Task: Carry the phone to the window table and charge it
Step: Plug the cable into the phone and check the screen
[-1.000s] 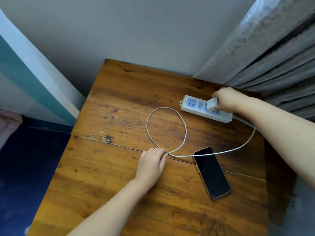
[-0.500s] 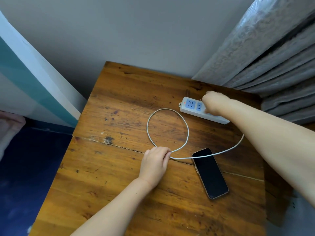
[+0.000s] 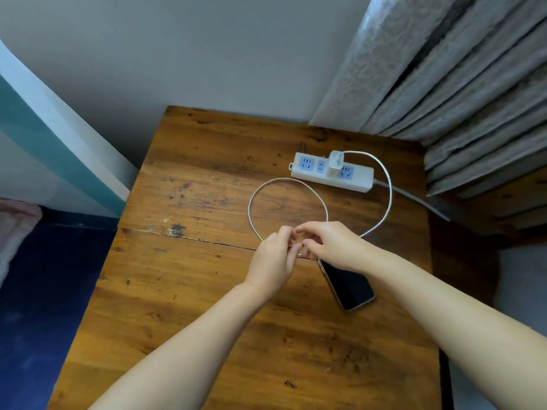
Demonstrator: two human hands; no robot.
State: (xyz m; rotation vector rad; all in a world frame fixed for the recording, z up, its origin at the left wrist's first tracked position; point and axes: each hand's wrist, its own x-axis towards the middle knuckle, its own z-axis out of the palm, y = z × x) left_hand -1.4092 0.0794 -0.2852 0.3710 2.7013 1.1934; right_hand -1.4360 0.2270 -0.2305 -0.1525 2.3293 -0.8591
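Both hands, left (image 3: 273,258) and right (image 3: 331,247), pinch the limp cable (image 3: 384,184) end (grip its stiff plug); phone (image 3: 349,284) looks slippery.

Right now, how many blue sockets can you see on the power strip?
3 on the power strip: one at its left end, a narrow one beside it, and one right of the charger. The charger may cover another.
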